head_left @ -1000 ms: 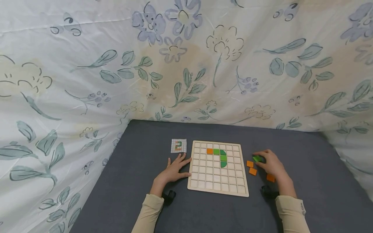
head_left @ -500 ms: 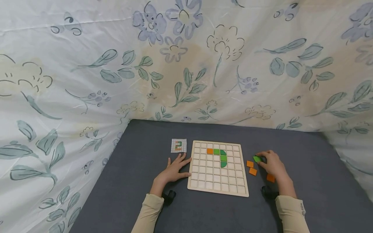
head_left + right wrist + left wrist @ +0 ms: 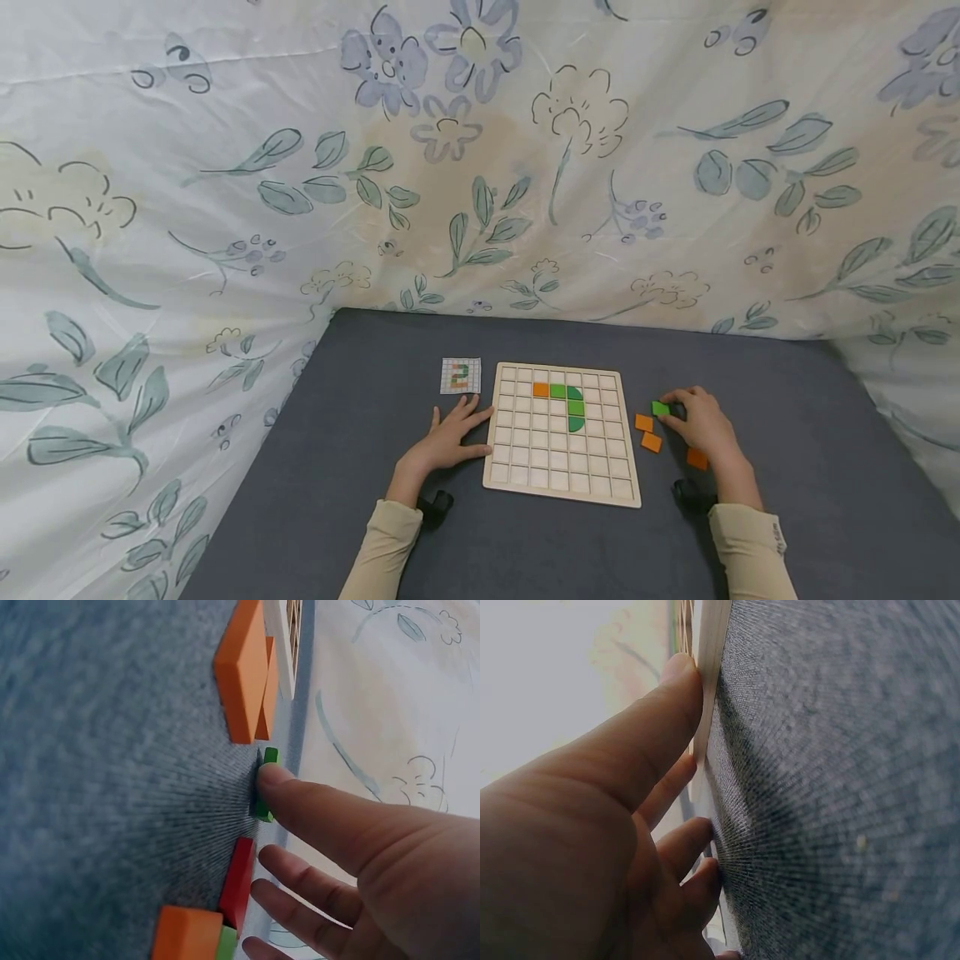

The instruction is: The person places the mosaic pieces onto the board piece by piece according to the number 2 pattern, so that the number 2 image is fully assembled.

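Observation:
My right hand [image 3: 701,423] pinches a small green square tile [image 3: 659,408] between thumb and fingers, right of the wooden grid board [image 3: 538,458]. In the right wrist view the thumb lies on the green tile [image 3: 265,806], low over the dark cloth. My left hand [image 3: 444,442] has its fingers spread, thumb and a fingertip at the board's left edge. The left wrist view shows the thumb against the board's side [image 3: 711,667]. On the board sit an orange square [image 3: 541,389], green squares [image 3: 557,391] and dark green rounded pieces [image 3: 575,423].
Two orange tiles [image 3: 651,442] lie between board and right hand, another orange tile [image 3: 697,458] beneath the right wrist. A red piece [image 3: 237,885] lies below the right fingers. A pattern card [image 3: 461,376] lies left of the board. Floral cloth [image 3: 480,208] hangs behind the table.
The green tile in my right fingers has turned from a slanted position to a squarer one, and the fingers have shifted slightly right. My left hand and the board stay put.

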{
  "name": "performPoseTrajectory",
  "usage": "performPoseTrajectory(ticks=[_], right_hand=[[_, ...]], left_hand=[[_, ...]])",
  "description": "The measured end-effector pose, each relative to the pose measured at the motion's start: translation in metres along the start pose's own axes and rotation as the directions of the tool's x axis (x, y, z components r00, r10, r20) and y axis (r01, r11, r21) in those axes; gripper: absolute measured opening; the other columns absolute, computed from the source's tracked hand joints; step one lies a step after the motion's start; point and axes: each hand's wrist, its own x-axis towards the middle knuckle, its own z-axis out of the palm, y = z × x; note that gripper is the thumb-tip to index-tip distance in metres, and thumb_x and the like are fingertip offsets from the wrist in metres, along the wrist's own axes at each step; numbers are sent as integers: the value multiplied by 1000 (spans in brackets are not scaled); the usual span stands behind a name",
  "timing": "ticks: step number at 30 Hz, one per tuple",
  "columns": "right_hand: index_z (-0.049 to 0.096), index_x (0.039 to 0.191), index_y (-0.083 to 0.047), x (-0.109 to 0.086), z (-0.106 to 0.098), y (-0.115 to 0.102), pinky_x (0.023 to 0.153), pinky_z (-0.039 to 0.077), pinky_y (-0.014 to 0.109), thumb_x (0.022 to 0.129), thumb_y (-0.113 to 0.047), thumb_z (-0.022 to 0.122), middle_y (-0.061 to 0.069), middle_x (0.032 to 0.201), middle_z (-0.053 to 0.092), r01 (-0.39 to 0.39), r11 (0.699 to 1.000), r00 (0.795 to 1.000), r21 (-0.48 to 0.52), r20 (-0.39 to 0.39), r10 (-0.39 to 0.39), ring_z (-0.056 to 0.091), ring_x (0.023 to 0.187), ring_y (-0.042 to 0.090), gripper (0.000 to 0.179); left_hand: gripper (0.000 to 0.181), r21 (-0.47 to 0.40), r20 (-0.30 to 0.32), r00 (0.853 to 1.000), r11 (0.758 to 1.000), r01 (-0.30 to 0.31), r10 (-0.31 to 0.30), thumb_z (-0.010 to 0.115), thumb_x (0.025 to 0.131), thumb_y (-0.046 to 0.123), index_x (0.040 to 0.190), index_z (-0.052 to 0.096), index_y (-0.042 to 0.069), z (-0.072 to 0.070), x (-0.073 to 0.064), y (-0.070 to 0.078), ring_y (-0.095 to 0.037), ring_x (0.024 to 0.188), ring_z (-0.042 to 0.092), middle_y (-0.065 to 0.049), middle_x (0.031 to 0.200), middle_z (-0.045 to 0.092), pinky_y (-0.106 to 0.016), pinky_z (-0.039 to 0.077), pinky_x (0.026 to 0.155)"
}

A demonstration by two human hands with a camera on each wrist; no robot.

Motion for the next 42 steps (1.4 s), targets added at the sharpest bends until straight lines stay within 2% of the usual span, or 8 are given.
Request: performPoseTrajectory(ticks=[7, 15, 32, 42], right_hand=[[62, 111, 1, -2, -3, -5, 75, 41, 61, 85, -23, 68, 29, 112, 46, 7, 1000, 1000, 5, -19, -7, 43, 101, 49, 36], [62, 112, -1, -2, -6, -20, 77, 41, 63, 86, -26, 67, 30, 119, 44, -4, 1000, 1000, 16, 19, 4, 42, 108, 50, 37], [65, 108, -4, -1, 0, -47, 75, 44, 61, 85, -27, 68, 26, 118, 49, 111, 994, 994, 21, -25, -111, 45, 108, 48, 32], [65, 108, -7, -5, 0, -65, 72, 46, 57, 84, -24, 69, 24, 118, 51, 168, 986, 986, 15, -20, -168, 48, 105, 46, 30]], left_hand=[[67, -1, 2, 1000, 1000, -1, 1, 61, 89, 37, 146, 32, 19, 0, -1, 1, -34, 143, 4, -14, 154, 15, -67, -8, 105], [67, 3, 2, 1000, 1000, 4, -4, 61, 89, 38, 146, 32, 18, 1, -1, 0, -34, 143, 4, -14, 154, 15, -66, -8, 106], [68, 2, 0, 1000, 1000, 8, -8, 60, 89, 40, 147, 31, 19, 2, -3, -3, -33, 143, 4, -13, 155, 15, -66, -8, 106], [68, 9, 3, 1000, 1000, 1, -1, 60, 88, 40, 147, 32, 20, 0, 0, -1, -33, 143, 5, -13, 154, 15, -66, -8, 106]])
